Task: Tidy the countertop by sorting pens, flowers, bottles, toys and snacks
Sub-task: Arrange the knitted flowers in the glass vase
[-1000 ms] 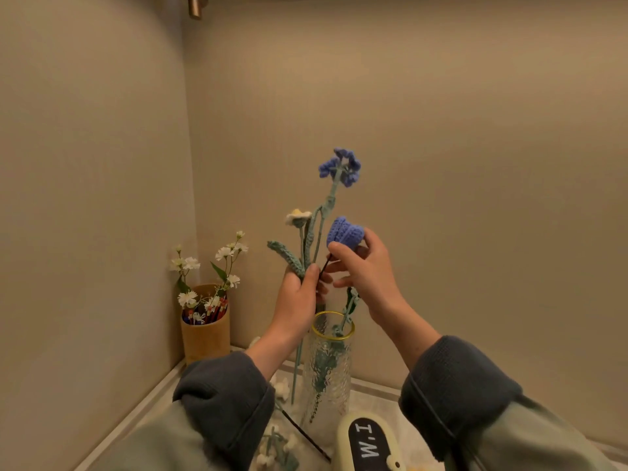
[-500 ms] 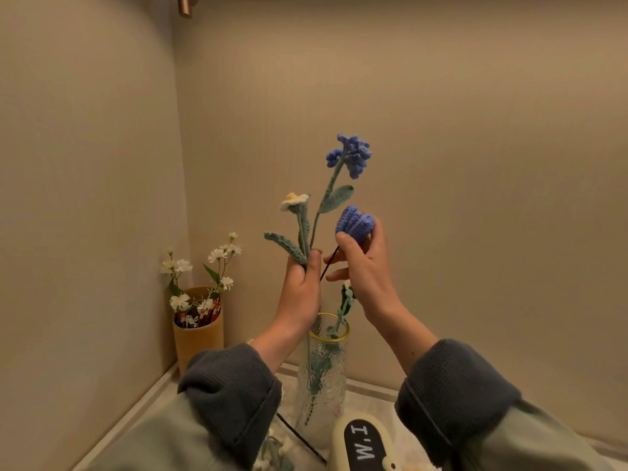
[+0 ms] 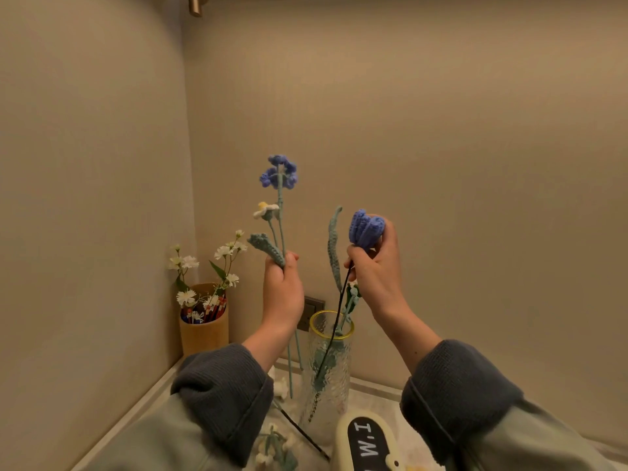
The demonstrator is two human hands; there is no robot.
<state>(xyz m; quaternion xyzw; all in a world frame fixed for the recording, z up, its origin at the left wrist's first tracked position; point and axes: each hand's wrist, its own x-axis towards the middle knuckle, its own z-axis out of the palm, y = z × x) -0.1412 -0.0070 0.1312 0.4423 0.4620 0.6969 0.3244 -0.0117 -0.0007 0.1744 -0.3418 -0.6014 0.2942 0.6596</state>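
My left hand (image 3: 282, 289) grips the stems of two crocheted flowers, a tall blue cluster flower (image 3: 279, 172) and a small white daisy (image 3: 265, 209), held upright left of the vase. My right hand (image 3: 375, 270) holds a blue crocheted tulip (image 3: 366, 228) by its head and black wire stem. That stem runs down into the ribbed glass vase (image 3: 327, 372) with a yellow rim. A green crocheted leaf (image 3: 334, 248) also rises from the vase.
A wooden cup (image 3: 203, 331) with pens and white flowers stands in the left corner. A cream and black object marked "I'M" (image 3: 365, 443) lies in front of the vase. More white flowers (image 3: 273, 447) and a black stem lie on the counter. A wall socket (image 3: 311, 309) sits behind.
My hands have moved apart. The left hand carried the blue cluster flower and daisy to the left, and the right hand moved the tulip right, with its stem in the vase.
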